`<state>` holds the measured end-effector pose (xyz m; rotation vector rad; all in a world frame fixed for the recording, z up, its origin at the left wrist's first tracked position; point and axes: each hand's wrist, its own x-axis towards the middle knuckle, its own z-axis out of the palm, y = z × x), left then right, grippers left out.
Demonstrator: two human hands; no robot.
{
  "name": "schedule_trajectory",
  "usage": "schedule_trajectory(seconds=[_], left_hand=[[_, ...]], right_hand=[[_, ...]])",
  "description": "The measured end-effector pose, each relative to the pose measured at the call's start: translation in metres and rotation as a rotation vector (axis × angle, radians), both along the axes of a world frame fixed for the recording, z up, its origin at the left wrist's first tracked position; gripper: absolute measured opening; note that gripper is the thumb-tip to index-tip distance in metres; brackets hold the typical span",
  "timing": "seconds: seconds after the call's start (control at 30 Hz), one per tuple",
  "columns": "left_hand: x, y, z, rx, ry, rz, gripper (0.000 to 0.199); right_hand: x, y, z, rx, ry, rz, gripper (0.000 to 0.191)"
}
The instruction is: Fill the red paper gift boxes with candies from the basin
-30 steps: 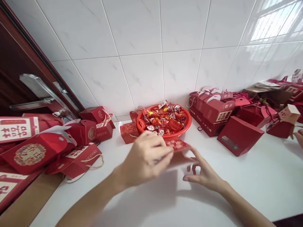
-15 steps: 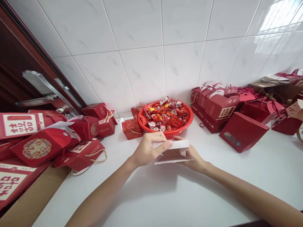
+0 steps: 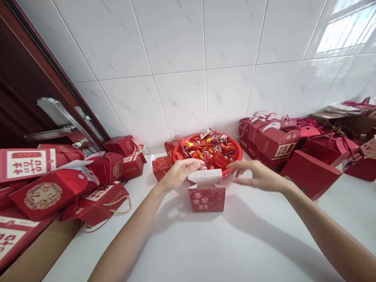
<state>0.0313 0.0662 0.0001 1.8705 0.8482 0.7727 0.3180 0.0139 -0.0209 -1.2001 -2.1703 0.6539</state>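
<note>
A small red gift box [image 3: 206,199] with pale lettering stands upright on the white table, its top open and the white inside showing. Just behind and left of it, my left hand [image 3: 182,170] hovers by the basket's near edge, fingers apart and holding nothing. On the other side my right hand [image 3: 254,175] is off the box too, its fingers spread and bent. Behind the box, a red plastic basket [image 3: 239,152] holds a heap of wrapped candies [image 3: 207,150] in red and white wrappers.
Several red gift boxes [image 3: 47,194] are piled at the left over a cardboard carton [image 3: 44,250]. More red boxes [image 3: 273,141] stand at the right, and a plain red box [image 3: 311,172] leans nearer. Another patterned box [image 3: 161,166] is left of the basket. Behind is a tiled wall [image 3: 179,98].
Both hands have let go of the gift box, which was held up between them and now stands on the table. The hands have moved apart; the right one is farther right.
</note>
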Motion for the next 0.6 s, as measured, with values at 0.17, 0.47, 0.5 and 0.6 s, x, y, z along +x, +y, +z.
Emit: schedule_trajectory(seconds=[0.17,0.47,0.5,0.6], left_hand=[[0.01,0.055,-0.003,0.148,0.35,-0.055,0.03],[0.04,0.089,-0.028,0.318,0.692,-0.286,0.059],[0.042,0.088,-0.028,0.322,0.71,-0.3,0.059],[0.052,0.088,-0.031,0.311,0.803,-0.33,0.05]], right_hand=[[-0.025,0.067,0.008,0.092,-0.166,-0.052,0.019],[-0.044,0.105,-0.026,0.088,-0.371,-0.267,0.056],[-0.044,0.104,-0.027,0.084,-0.383,-0.304,0.056],[-0.046,0.103,-0.03,0.074,-0.414,-0.42,0.061]])
